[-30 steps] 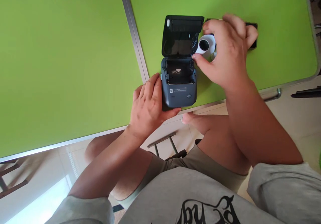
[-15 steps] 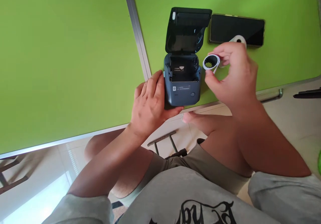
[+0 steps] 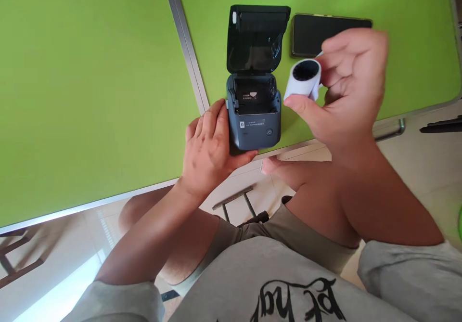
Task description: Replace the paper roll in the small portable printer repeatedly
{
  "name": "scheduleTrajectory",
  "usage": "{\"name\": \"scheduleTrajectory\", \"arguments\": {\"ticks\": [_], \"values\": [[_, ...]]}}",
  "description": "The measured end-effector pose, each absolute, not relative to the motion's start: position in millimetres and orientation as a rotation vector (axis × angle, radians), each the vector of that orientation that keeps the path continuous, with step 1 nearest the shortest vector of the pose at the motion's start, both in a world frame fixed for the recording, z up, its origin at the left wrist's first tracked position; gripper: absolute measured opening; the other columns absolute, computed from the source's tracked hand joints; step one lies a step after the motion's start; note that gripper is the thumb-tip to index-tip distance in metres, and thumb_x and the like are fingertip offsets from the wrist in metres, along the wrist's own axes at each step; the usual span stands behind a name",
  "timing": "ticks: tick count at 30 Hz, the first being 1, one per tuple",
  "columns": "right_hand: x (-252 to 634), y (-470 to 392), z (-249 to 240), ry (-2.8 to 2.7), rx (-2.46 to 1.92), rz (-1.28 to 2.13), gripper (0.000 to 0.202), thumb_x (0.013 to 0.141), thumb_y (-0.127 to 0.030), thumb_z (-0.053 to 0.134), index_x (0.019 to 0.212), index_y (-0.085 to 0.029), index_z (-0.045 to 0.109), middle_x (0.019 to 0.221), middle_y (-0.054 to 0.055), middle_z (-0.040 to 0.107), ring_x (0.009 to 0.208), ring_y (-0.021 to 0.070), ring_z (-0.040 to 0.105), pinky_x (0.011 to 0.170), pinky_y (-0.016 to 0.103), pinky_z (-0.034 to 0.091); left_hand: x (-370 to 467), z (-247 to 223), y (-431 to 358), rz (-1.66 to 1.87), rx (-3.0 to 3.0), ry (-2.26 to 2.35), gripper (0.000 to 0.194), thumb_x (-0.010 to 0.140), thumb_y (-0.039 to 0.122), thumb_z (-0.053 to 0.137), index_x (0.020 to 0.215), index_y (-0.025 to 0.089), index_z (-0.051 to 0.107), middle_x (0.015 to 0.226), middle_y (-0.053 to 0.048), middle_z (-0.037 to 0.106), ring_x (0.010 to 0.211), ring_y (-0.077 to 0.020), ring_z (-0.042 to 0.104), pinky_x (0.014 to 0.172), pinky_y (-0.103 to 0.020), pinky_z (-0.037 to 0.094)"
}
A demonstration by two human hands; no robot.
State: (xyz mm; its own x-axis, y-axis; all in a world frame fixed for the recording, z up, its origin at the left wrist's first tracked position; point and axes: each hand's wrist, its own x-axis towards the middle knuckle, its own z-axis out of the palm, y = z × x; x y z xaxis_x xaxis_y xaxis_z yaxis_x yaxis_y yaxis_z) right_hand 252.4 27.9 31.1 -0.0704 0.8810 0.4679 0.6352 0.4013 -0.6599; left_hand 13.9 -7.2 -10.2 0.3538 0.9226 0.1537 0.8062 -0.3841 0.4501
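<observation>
A dark blue-grey label printer [image 3: 254,132] stands near the table's front edge. Its black lid [image 3: 257,40] is raised, and the roll bay inside shows bare with a small printed sticker. My left hand [image 3: 209,148] grips the printer's left side, fingers along the wall and thumb at the lower front edge. To the right of the printer, my right hand [image 3: 352,86] holds a white label roll [image 3: 301,83] between thumb and fingers. The roll is tilted, its dark round core facing up. Some of the roll lies hidden behind my fingers.
A dark smartphone [image 3: 310,35] lies behind my right hand, partly covered by it. A metal strip [image 3: 186,43] divides the green tabletop [image 3: 90,71]. The metal-trimmed front edge runs just above my legs, with a stool's legs [image 3: 234,199] below.
My right hand has lifted and turned the label roll, so more of its white side shows. A white piece with a hole, seen by the phone before, is now out of sight. My left hand stays on the printer.
</observation>
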Motion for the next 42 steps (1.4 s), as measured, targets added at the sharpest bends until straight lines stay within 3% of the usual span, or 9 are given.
{"name": "scheduleTrajectory", "arguments": {"ticks": [3,7,12,19,24,29,33,38,42], "values": [[236,33,43,-1.849,-1.227,0.313,0.023,0.090,-0.042,0.076,0.103,-0.032,0.060,0.106,0.000,0.074,0.097,0.0206,0.073,0.083,0.038,0.060,14,-11,-7,0.537,2.326,1.533,0.107,0.083,0.092,0.054,0.157,0.016,0.043,0.157,-0.024,0.053,0.144,-0.0425,0.054,0.116,-0.053,0.043],[219,42,56,-2.130,-1.310,0.320,0.006,0.097,-0.031,0.068,0.094,-0.030,0.062,0.109,-0.001,0.078,0.108,0.0214,0.076,0.098,0.039,0.057,14,-9,-7,0.529,2.328,1.536,0.106,0.086,0.092,0.049,0.156,0.012,0.045,0.157,-0.025,0.054,0.143,-0.0424,0.055,0.115,-0.053,0.044],[216,46,44,-2.083,-1.346,0.440,0.017,0.089,-0.015,0.065,0.093,-0.031,0.058,0.115,-0.006,0.078,0.120,0.0186,0.073,0.102,0.037,0.058,12,-6,-6,0.508,2.335,1.462,0.101,0.090,0.088,0.049,0.155,0.011,0.045,0.158,-0.025,0.052,0.142,-0.0405,0.057,0.114,-0.052,0.045],[216,48,40,-2.026,-1.343,0.439,0.026,0.085,-0.007,0.067,0.091,-0.031,0.058,0.118,-0.006,0.080,0.116,0.0186,0.076,0.096,0.035,0.061,10,-4,-6,0.499,2.341,1.440,0.100,0.089,0.084,0.057,0.157,0.013,0.042,0.160,-0.024,0.051,0.145,-0.0391,0.054,0.117,-0.051,0.044],[218,51,44,-2.123,-1.408,0.492,0.021,0.087,-0.010,0.067,0.084,-0.030,0.062,0.118,-0.004,0.081,0.115,0.0221,0.077,0.100,0.041,0.061,10,-4,-6,0.483,2.368,1.434,0.102,0.089,0.084,0.057,0.155,0.006,0.044,0.159,-0.027,0.051,0.144,-0.0390,0.055,0.116,-0.050,0.045],[221,48,39,-2.064,-1.369,0.569,0.015,0.087,-0.019,0.068,0.076,-0.029,0.065,0.110,-0.001,0.081,0.108,0.0243,0.076,0.101,0.047,0.060,12,-5,-7,0.508,2.340,1.464,0.100,0.091,0.085,0.051,0.155,0.008,0.044,0.159,-0.026,0.052,0.143,-0.0395,0.056,0.114,-0.052,0.046],[224,40,35,-2.052,-1.300,0.556,0.015,0.088,-0.026,0.064,0.073,-0.030,0.065,0.102,0.001,0.080,0.102,0.0246,0.075,0.100,0.049,0.059,13,-5,-8,0.539,2.351,1.483,0.107,0.087,0.078,0.065,0.162,0.010,0.032,0.158,-0.026,0.052,0.143,-0.0375,0.055,0.114,-0.048,0.045],[232,38,27,-2.057,-1.037,0.485,0.015,0.088,-0.027,0.067,0.074,-0.030,0.068,0.095,-0.002,0.079,0.104,0.0237,0.073,0.101,0.049,0.058,11,-2,-9,0.560,2.437,1.403,0.072,0.092,0.060,0.072,0.154,0.032,0.050,0.156,-0.021,0.053,0.141,-0.0367,0.057,0.110,-0.050,0.045],[239,45,20,-1.995,-0.869,0.469,0.016,0.094,-0.030,0.065,0.080,-0.028,0.070,0.093,0.000,0.077,0.098,0.0212,0.071,0.094,0.044,0.058,10,-3,-9,0.637,2.448,1.372,0.059,0.094,0.061,0.070,0.145,0.033,0.059,0.151,-0.023,0.054,0.135,-0.0380,0.060,0.106,-0.053,0.046]]}}
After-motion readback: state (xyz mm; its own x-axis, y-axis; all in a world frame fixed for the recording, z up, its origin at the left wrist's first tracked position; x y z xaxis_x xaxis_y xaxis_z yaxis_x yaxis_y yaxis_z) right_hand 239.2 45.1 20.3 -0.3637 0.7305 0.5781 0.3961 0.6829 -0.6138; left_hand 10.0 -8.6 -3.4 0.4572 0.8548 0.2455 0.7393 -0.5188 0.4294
